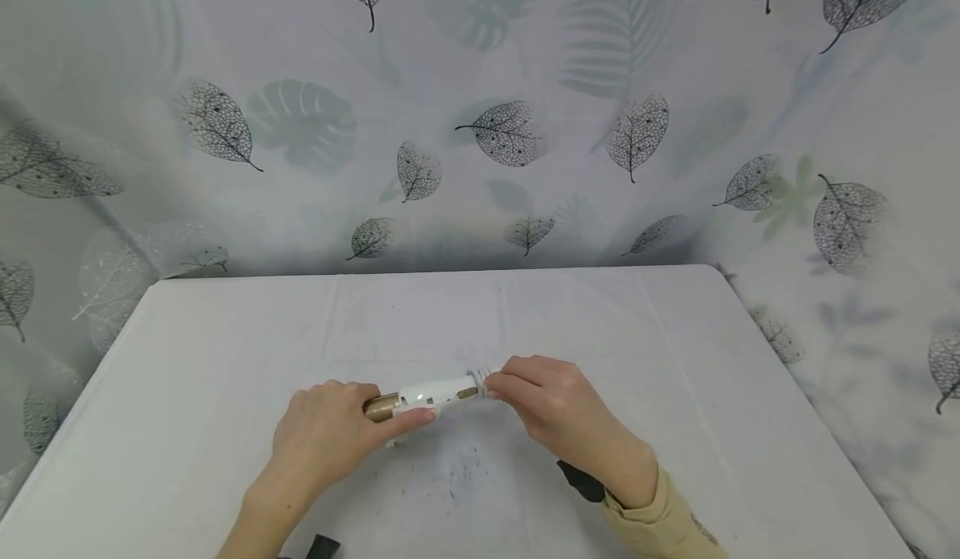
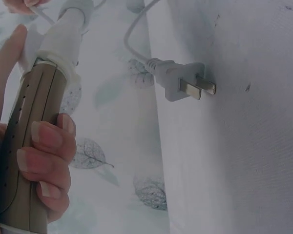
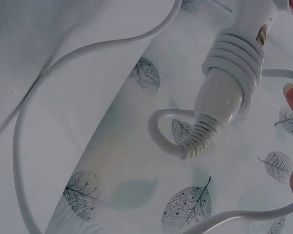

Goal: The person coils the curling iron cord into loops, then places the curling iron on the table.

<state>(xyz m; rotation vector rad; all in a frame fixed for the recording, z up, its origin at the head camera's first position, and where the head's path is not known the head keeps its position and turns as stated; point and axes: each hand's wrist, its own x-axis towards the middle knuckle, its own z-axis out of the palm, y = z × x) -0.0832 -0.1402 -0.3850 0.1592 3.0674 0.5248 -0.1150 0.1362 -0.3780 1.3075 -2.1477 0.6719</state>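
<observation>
A hair straightener (image 1: 437, 391) with a white handle and a gold-brown barrel (image 2: 31, 107) is held above the table, tilted slightly up to the right. My left hand (image 1: 326, 430) grips the barrel, its fingers (image 2: 49, 158) curled round it and its thumb reaching along toward the handle. Several turns of white power cord (image 3: 234, 56) are wound round the handle near its cord end. At that end my right hand (image 1: 558, 401) pinches the cord; its fingertips are partly cut off in the right wrist view. A two-pin plug (image 2: 178, 80) hangs from the cord in the left wrist view.
A white-covered table (image 1: 225, 342) lies below, with small dark specks (image 1: 465, 467) on its cloth. Leaf-patterned curtains (image 1: 510, 67) stand behind it and at both sides. A loose length of cord (image 3: 19, 146) loops down in the right wrist view.
</observation>
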